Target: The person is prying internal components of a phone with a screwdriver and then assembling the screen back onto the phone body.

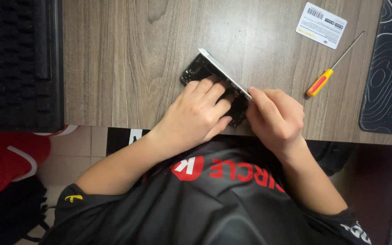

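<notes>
A black smartphone body [196, 69] lies on the wooden desk [128, 63] with its inside showing. A thin silver-edged panel [218, 68] stands tilted up on its edge along the phone's right side. My left hand [196, 113] rests on the phone body, fingers pressed against its open inside. My right hand [275, 118] pinches the near end of the raised panel between thumb and fingers. The near part of the phone is hidden under both hands.
A small screwdriver [327, 75] with an orange and yellow handle lies to the right. A white plastic card [321, 25] sits at the far right. A dark patterned mat [389, 68] covers the right edge, a black ribbed object [17, 59] the left.
</notes>
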